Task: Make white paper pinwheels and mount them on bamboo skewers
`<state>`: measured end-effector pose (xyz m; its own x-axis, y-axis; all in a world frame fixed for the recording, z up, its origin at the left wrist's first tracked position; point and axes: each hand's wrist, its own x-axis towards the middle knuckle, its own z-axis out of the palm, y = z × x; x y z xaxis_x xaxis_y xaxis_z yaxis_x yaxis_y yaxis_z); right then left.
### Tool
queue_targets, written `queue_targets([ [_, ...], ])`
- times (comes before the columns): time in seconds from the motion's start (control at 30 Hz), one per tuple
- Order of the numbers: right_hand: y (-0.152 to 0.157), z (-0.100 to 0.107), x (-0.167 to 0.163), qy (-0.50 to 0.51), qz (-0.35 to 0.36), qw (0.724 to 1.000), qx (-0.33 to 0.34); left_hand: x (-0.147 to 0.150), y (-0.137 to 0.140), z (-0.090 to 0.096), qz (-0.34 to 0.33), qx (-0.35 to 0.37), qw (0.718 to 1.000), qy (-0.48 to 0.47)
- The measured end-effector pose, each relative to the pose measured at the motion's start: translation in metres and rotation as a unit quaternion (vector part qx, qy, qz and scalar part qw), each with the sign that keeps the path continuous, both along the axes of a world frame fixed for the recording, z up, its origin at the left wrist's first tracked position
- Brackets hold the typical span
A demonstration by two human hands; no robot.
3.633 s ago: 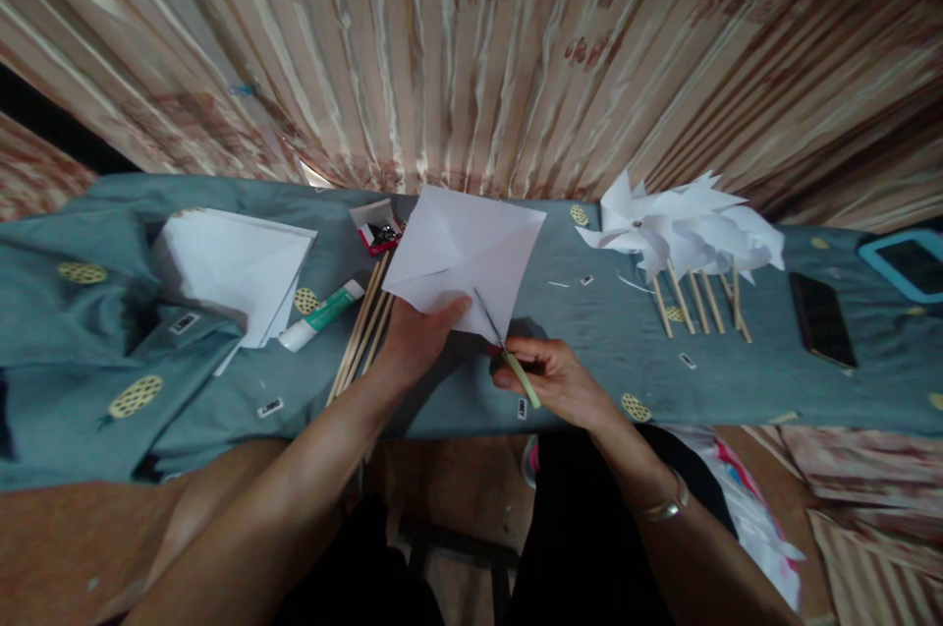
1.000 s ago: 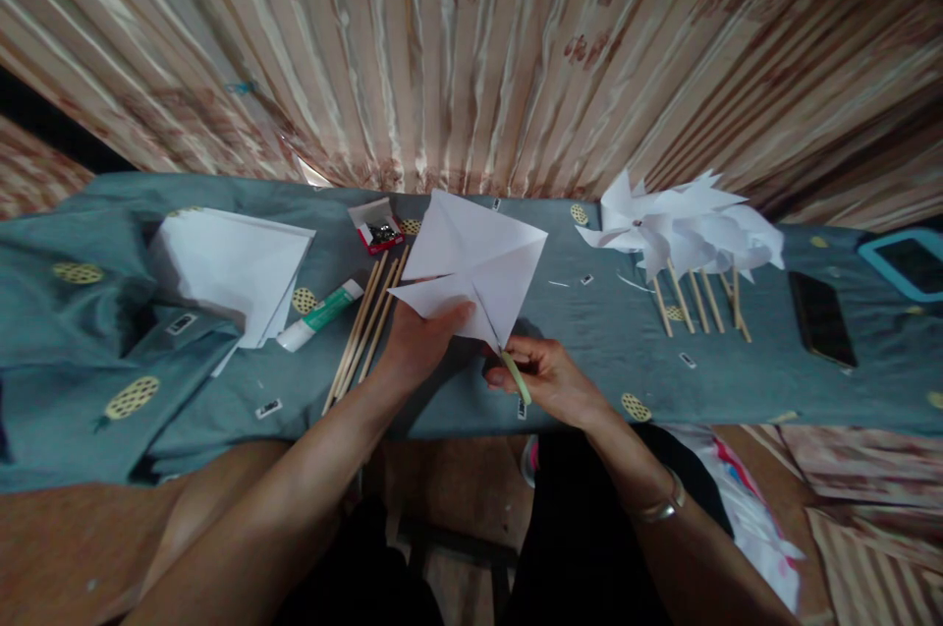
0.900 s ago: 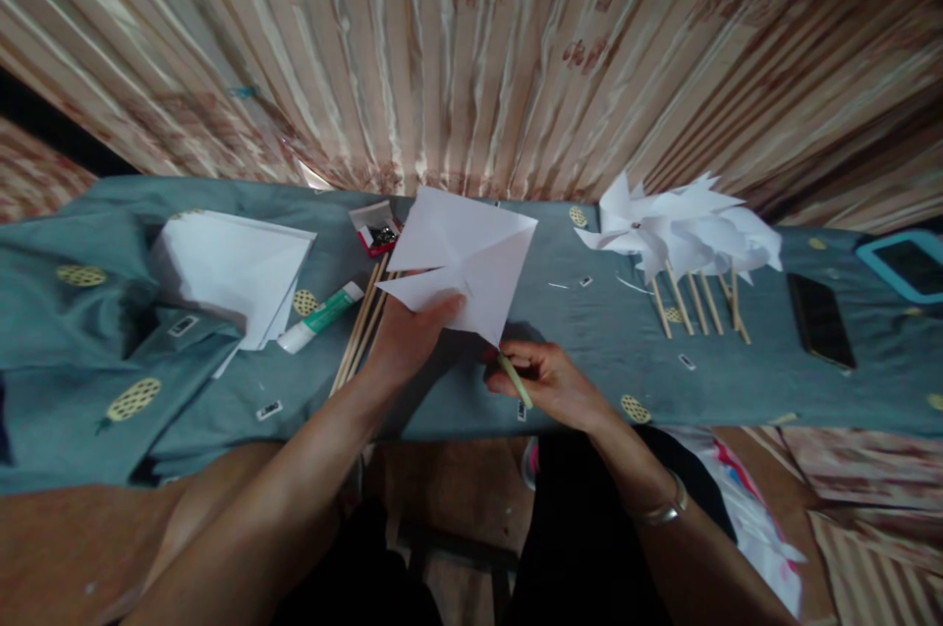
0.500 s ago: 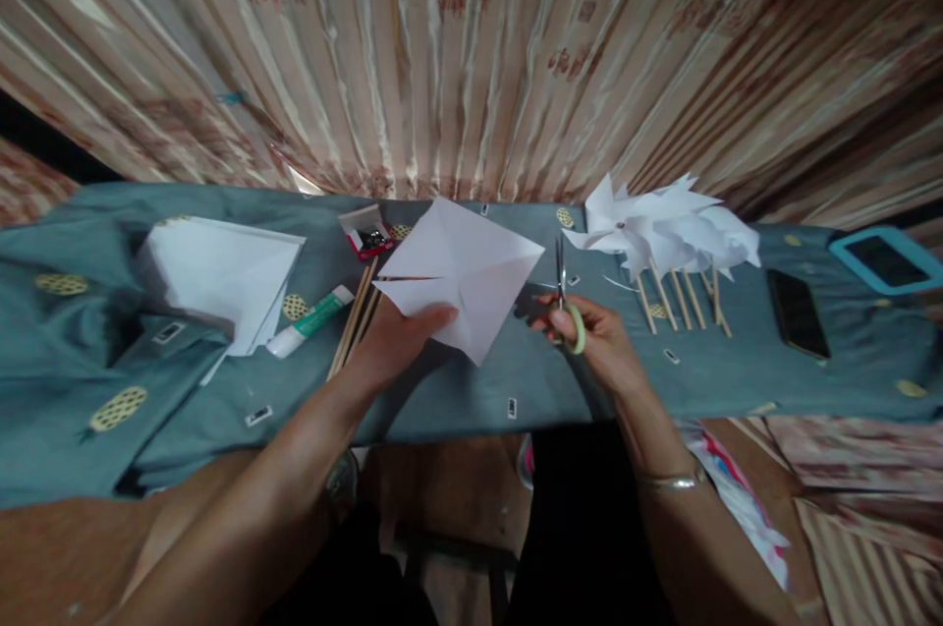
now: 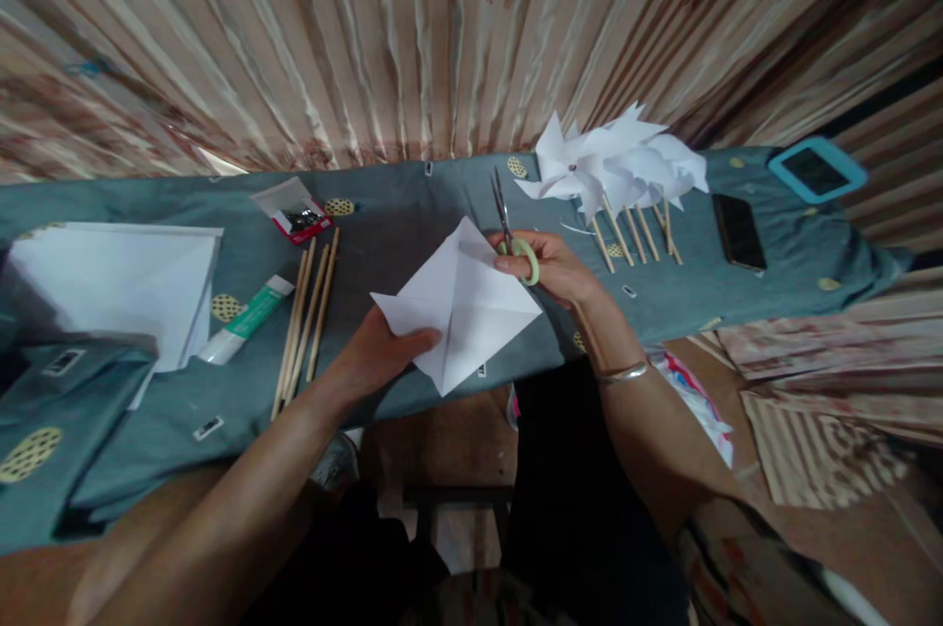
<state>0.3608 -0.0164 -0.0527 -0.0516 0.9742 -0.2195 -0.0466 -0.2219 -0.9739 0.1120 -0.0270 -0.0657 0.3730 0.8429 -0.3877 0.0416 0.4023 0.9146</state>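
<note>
Paper (image 5: 482,316) is gripped at its left side by the left hand (image 5: 390,351), thumb laid on top; its near corner is held past the surface (image 5: 413,203) edge. Scissors (image 5: 507,231) are grasped in the right hand (image 5: 549,262) by the paper's far right edge; whether paper is also pinched there cannot be told. Left of the paper: sticks (image 5: 323,305), tube (image 5: 250,318), open box (image 5: 304,225). Right of it: pinwheels (image 5: 619,162), phone (image 5: 739,231).

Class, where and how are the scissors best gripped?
Likely take the scissors by their pale green handles, from the person's near side: the narrow blades point away toward the curtain, and the right hand holds the handle end.
</note>
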Motion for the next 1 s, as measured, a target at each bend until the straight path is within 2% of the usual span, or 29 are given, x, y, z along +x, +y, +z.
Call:
queue_targets([
  [0.17, 0.0, -0.001, -0.003, 0.021, 0.005, 0.999, -0.036, 0.0, -0.002, -0.002, 0.026, -0.003, 0.997, -0.072],
  [0.33, 0.001, -0.001, -0.006, 0.03, -0.016, 0.999, -0.035, -0.003, 0.003, 0.0, 0.013, -0.002, 0.996, -0.086],
  [0.47, 0.005, -0.002, -0.009, 0.049, -0.098, 0.994, -0.022, -0.001, 0.008, 0.005, 0.014, -0.027, 0.991, -0.131],
  [0.57, 0.009, -0.004, -0.014, 0.082, -0.184, 0.979, -0.012, 0.001, 0.011, 0.014, 0.023, -0.063, 0.979, -0.191],
  [0.67, 0.011, -0.009, -0.021, 0.133, -0.234, 0.963, -0.006, 0.002, 0.012, 0.023, 0.053, -0.088, 0.965, -0.239],
  [0.73, 0.013, -0.012, -0.026, 0.162, -0.241, 0.957, -0.015, 0.003, 0.013, 0.027, 0.074, -0.096, 0.959, -0.258],
  [0.87, 0.016, -0.019, -0.036, 0.205, -0.252, 0.945, -0.046, 0.006, 0.013, 0.028, 0.074, -0.07, 0.95, -0.294],
  [1.0, 0.015, -0.023, -0.049, 0.215, -0.239, 0.946, -0.04, 0.015, 0.011, 0.023, 0.1, -0.075, 0.949, -0.289],
])
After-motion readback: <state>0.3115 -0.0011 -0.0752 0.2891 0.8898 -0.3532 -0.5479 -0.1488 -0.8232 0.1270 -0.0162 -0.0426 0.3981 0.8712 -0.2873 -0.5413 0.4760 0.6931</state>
